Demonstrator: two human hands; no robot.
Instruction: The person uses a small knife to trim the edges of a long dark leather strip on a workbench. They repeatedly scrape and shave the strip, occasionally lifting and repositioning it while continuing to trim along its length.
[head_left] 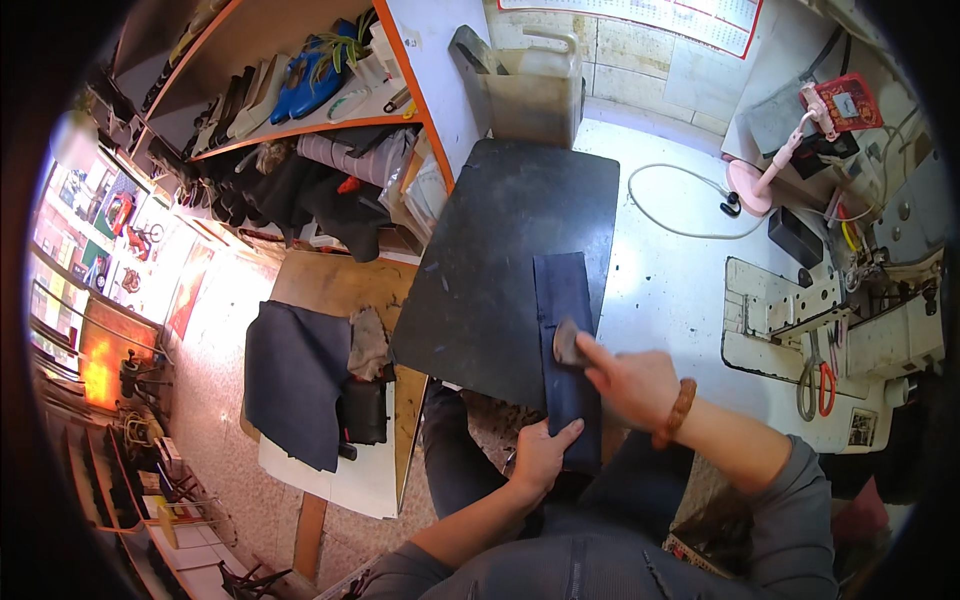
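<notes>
A long, folded-looking strip of dark navy material (566, 285) lies over the black board (500, 230), its near end hanging past the board's edge toward my lap. My left hand (543, 455) grips that near end, with the thumb on top and the other fingers partly hidden. Against the middle of the strip, my right hand (630, 385) presses a small rounded grey-brown piece (568, 343), held between thumb and fingers. I cannot make out exactly what kind of tool it is.
Left of the board, a low table (330, 275) carries a dark navy sheet (295, 370), a grey rag (368, 345) and a black case (364, 410). On the white worktop at right are a sewing machine (800, 310), scissors (824, 385) and a pink lamp (750, 185).
</notes>
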